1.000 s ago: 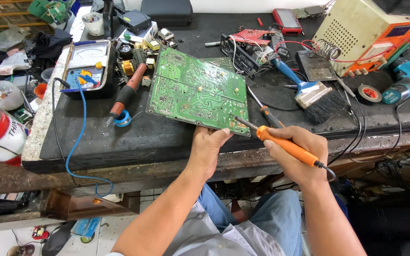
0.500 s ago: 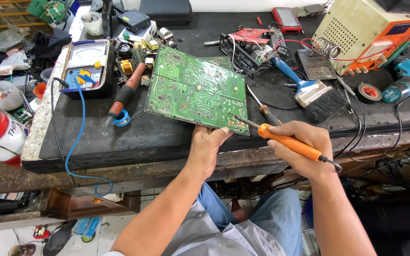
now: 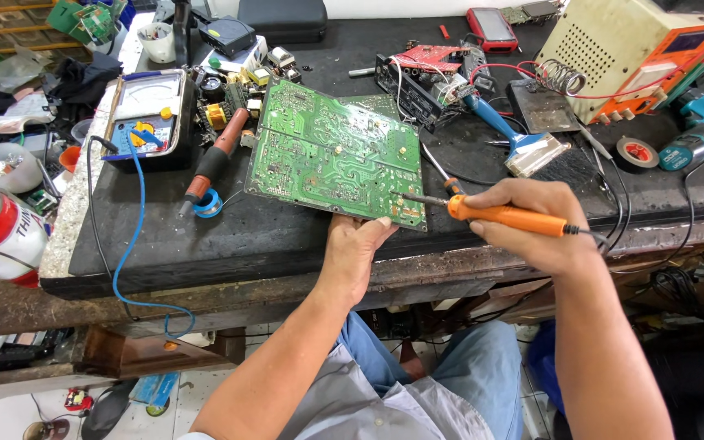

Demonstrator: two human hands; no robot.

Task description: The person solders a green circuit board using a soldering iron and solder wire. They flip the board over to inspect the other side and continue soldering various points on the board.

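Landmark: a green circuit board (image 3: 336, 155) lies solder side up on the dark table (image 3: 230, 236), its near edge at the table's front lip. Every place below is told from this board.

Your left hand (image 3: 354, 253): fingers loosely spread and curled, holding the board at the middle of its near edge, fingertips on or under that edge; your palm hangs just off the table's front.

Your right hand (image 3: 531, 222): closed around the orange handle of a soldering iron (image 3: 495, 215), just off the board's near right corner.

Iron tip: the thin metal tip reaches left onto the board's near right corner. You cannot tell from here whether it touches a solder joint or hovers just over it.

What has changed: over the last second your right hand has drawn the iron in closer, so the tip now sits over the corner instead of just off it. The left hand has kept its place at the near edge, and the board has not shifted.

What that means: judged from this, you are settling the tip onto one spot at that corner, with the left hand steadying the board.

Left of the board: a red-handled tool (image 3: 212, 161) beside a blue ring, and beyond them an analogue meter (image 3: 147, 114) with a blue lead.

Right of the board: a blue-handled brush (image 3: 511, 138), and farther off a beige and orange bench unit (image 3: 637, 49).
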